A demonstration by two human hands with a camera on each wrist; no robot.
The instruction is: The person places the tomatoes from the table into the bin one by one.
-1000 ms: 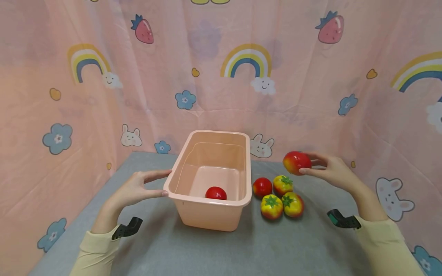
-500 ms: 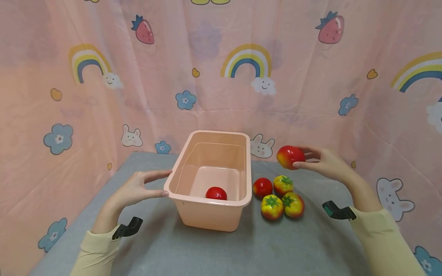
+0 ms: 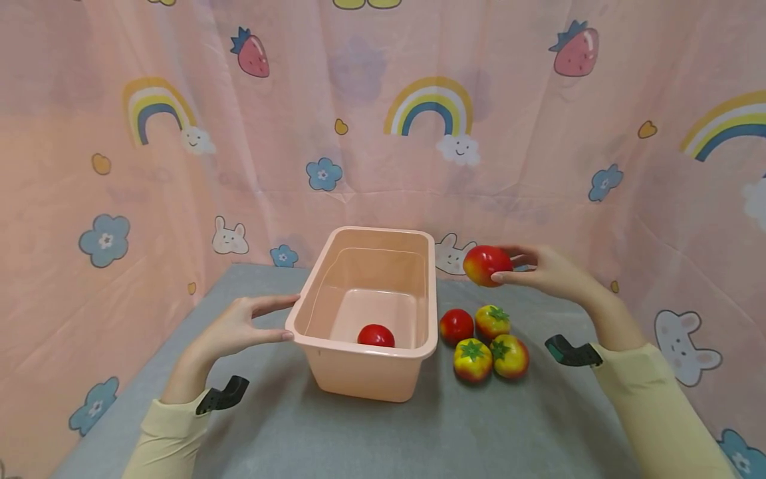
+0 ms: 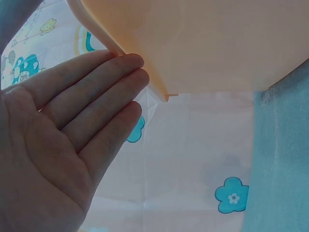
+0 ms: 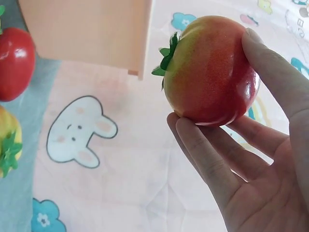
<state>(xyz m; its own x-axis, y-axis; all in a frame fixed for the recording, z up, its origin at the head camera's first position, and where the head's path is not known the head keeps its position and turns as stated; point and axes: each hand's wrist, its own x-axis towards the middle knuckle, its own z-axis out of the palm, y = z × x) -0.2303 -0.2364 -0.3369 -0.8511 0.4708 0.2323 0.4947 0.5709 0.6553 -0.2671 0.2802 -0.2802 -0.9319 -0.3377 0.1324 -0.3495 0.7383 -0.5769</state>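
My right hand (image 3: 553, 271) pinches a red-and-yellow tomato (image 3: 487, 265) between thumb and fingers, in the air right of a peach-coloured plastic bin (image 3: 365, 372). The right wrist view shows this tomato's green leafy top pointing away from the palm. At the bin's left rim, my left hand (image 3: 233, 330) touches with fingertips and thumb, its fingers (image 4: 104, 94) lying straight side by side in the left wrist view. One red tomato (image 3: 376, 335) lies inside the bin near its front wall, which partly hides it.
Close to the bin's right side, several more tomatoes stand in a cluster on the grey table (image 3: 335, 439), among them a red one (image 3: 457, 326) and a yellow one (image 3: 473, 360) with a green top. A pink patterned curtain (image 3: 287, 100) hangs behind and around the table.
My right hand has carried its tomato left and slightly up, toward the bin. The left hand has stayed at the rim, and the clustered tomatoes have not moved.
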